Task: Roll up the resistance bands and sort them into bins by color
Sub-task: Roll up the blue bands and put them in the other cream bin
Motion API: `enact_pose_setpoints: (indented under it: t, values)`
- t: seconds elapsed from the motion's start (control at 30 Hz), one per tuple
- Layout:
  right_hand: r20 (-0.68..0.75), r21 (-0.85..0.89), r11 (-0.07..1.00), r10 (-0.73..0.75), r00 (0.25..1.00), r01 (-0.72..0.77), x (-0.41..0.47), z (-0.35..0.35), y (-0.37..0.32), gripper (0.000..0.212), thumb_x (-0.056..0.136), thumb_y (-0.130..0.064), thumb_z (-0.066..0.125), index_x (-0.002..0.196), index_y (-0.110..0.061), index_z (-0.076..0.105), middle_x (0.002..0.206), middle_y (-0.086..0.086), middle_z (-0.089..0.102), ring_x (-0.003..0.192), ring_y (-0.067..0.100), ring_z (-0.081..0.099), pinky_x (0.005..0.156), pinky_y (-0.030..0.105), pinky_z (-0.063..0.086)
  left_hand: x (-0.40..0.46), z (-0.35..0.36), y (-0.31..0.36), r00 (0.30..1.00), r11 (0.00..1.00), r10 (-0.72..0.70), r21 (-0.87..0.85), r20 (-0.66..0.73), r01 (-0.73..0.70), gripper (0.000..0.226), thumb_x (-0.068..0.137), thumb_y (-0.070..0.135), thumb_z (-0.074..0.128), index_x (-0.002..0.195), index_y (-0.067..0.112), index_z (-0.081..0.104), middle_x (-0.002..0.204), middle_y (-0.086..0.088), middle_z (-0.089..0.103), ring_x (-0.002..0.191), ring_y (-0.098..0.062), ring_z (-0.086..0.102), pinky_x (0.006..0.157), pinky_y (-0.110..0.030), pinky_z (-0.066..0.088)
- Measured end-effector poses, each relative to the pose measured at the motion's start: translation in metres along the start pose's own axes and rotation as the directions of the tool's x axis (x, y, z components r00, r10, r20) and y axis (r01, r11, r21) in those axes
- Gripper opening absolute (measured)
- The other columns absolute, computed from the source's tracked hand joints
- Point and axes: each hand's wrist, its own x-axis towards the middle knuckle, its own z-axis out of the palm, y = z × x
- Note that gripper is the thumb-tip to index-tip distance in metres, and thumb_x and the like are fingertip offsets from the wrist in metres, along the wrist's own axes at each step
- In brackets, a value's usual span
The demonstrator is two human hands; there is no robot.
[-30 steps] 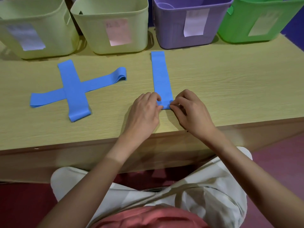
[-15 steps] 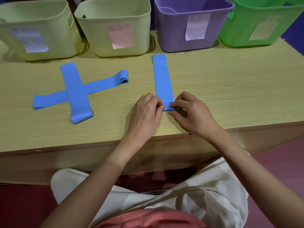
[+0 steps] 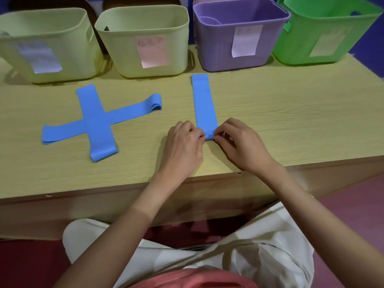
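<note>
A: Where is the band being worked on?

B: A flat blue rubber resistance band (image 3: 203, 104) is lying lengthwise at the middle of the pale wooden surface (image 3: 291, 121), running from twelve o'clock toward six. Its far end is stopping just short of the purple plastic bin (image 3: 218, 50). Its near end is sitting a little way in from the surface's front edge.

A: And the hands?

B: The left hand (image 3: 182, 146) is pinching the near end at its nine o'clock corner, fingers curled. The right hand (image 3: 241, 144) is pinching the three o'clock corner, fingertips curled onto the band. A small fold or first turn is showing between them.

A: What else is lying about?

B: Two more long blue rubber bands (image 3: 95, 123) are lying crossed in an X at nine o'clock from the hands, well apart from them. One arm of the X is ending in a looped fold toward the middle.

A: The bins?

B: Four are standing along the far edge: two pale yellow-green plastic bins (image 3: 62, 65), then the purple one, then a bright green plastic bin (image 3: 301, 50) at two o'clock. Each is carrying a paper label; the writing is too blurred to read.

A: Open room?

B: Bare wood is stretching from the straight band toward three o'clock, up to the surface's right edge. A narrower bare strip is running between the X and the left hand.
</note>
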Motion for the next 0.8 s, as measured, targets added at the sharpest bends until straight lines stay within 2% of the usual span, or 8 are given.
enact_pose_setpoints:
  t: [0.2,0.33,0.53,0.67,0.8]
  values:
    - [-0.004,-0.016,1.000,-0.003,1.000,0.003,0.003,0.004,0.006,0.015,0.089,-0.021,0.067,0.097,-0.008,0.068,0.092,0.003,0.059,0.080,0.019,0.057,0.058,0.041,0.051,0.002,0.001,0.002,0.999,0.999,0.000,0.050,-0.040,0.002,0.009,0.086,0.009,0.068,0.079,0.006,0.073,0.080,-0.009,0.056,0.075,-0.028,0.053,0.067,-0.038,0.047]
    - [-0.007,-0.015,1.000,-0.012,1.000,0.012,0.006,0.003,0.007,0.016,0.090,-0.020,0.066,0.097,-0.007,0.070,0.092,0.005,0.059,0.080,0.021,0.057,0.059,0.037,0.049,0.005,0.001,0.001,1.000,0.999,0.015,0.042,-0.008,-0.015,0.010,0.089,0.012,0.063,0.093,0.005,0.069,0.086,-0.009,0.061,0.081,-0.029,0.056,0.073,-0.042,0.046]
    - [0.005,-0.009,1.000,-0.018,1.000,0.018,0.008,0.001,0.008,0.017,0.091,-0.020,0.064,0.101,-0.008,0.072,0.093,0.006,0.059,0.078,0.019,0.056,0.060,0.036,0.049,0.008,-0.003,-0.006,0.997,1.000,0.025,-0.014,0.067,-0.024,0.012,0.089,0.018,0.067,0.095,0.007,0.066,0.092,-0.007,0.061,0.088,-0.026,0.054,0.079,-0.040,0.045]
    - [0.050,-0.032,0.999,-0.008,0.999,0.010,0.009,0.001,0.009,0.025,0.089,-0.023,0.067,0.108,-0.008,0.069,0.099,0.005,0.055,0.081,0.018,0.055,0.060,0.035,0.050,0.010,-0.003,-0.004,0.999,1.000,-0.011,-0.024,0.047,0.012,0.014,0.090,0.015,0.065,0.098,0.004,0.070,0.093,-0.008,0.059,0.091,-0.025,0.055,0.078,-0.036,0.047]
    - [0.045,-0.034,0.999,0.004,0.999,-0.002,0.011,0.004,0.008,0.028,0.092,-0.020,0.063,0.117,-0.008,0.062,0.101,0.006,0.057,0.087,0.022,0.057,0.064,0.036,0.049,0.011,-0.002,-0.004,1.000,1.000,0.000,0.000,0.018,0.000,0.012,0.090,0.011,0.064,0.092,0.003,0.072,0.088,-0.009,0.059,0.085,-0.025,0.056,0.073,-0.036,0.048]
